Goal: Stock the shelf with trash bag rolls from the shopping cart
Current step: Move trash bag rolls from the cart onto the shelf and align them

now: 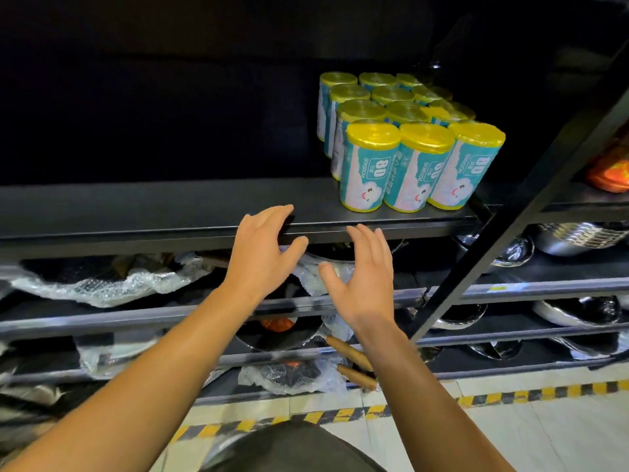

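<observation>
Both my left hand [262,248] and right hand [362,277] hover empty, fingers spread wide, before the black metal shelf [170,207]; upright yellow-capped teal trash bag rolls [408,141] sit packed right, leaving room

- Bubble wrap [102,284] bunched on a lower shelf, left side.
- Black pans [279,332], some plastic-wrapped, lower centre; wooden handles [350,352] jutting past the edge.
- Steel bowls [575,238] stacked, right bay.
- Yellow-black floor tape [531,393] along the rack base.
</observation>
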Motion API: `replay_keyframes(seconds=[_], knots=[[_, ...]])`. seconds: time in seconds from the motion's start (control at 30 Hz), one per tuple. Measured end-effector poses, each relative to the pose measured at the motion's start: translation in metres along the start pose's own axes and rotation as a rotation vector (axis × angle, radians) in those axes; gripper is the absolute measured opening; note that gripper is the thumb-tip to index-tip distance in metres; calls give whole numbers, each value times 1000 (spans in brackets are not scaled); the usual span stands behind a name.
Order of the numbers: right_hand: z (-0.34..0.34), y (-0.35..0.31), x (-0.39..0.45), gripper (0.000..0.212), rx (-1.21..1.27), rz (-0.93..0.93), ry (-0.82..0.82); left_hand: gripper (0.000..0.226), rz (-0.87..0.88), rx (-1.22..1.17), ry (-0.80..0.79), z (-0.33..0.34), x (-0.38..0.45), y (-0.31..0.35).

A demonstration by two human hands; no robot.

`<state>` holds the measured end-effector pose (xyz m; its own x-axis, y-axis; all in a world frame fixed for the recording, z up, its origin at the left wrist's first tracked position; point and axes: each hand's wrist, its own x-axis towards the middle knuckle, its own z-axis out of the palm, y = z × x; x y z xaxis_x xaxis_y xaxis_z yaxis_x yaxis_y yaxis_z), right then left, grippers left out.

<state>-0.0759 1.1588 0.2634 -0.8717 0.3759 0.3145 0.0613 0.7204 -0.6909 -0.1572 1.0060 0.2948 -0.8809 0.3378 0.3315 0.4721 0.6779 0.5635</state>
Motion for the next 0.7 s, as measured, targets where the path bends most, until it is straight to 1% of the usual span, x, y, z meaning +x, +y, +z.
replay_keyframes(seconds=[0.1, 0.2, 0.23, 0.37, 0.5, 0.63, 0.7], knots=[[21, -20, -23, 69, 127, -31, -51, 55, -32, 21, 4, -20, -40, -26], [47, -43, -48, 66, 148, -91, -119, 57, -151, -18, 19, -43, -90, -53], [56, -53, -56, 66, 150, -104, -161, 57, -196, -28, 34, -52, -109, -63], [94, -110, -98, 66, 178, -182, -384, 62, -282, -41, 139, -97, -194, -105], [138, -177, -162, 66, 258, -319, -576, 57, -462, -59, 296, -152, -296, -134], [185, -235, -238, 64, 271, -394, -808, 58, -695, 11, 375, -204, -402, -159], [208, -255, -275, 66, 264, -445, -886, 59, -788, 42, 424, -224, -453, -169]])
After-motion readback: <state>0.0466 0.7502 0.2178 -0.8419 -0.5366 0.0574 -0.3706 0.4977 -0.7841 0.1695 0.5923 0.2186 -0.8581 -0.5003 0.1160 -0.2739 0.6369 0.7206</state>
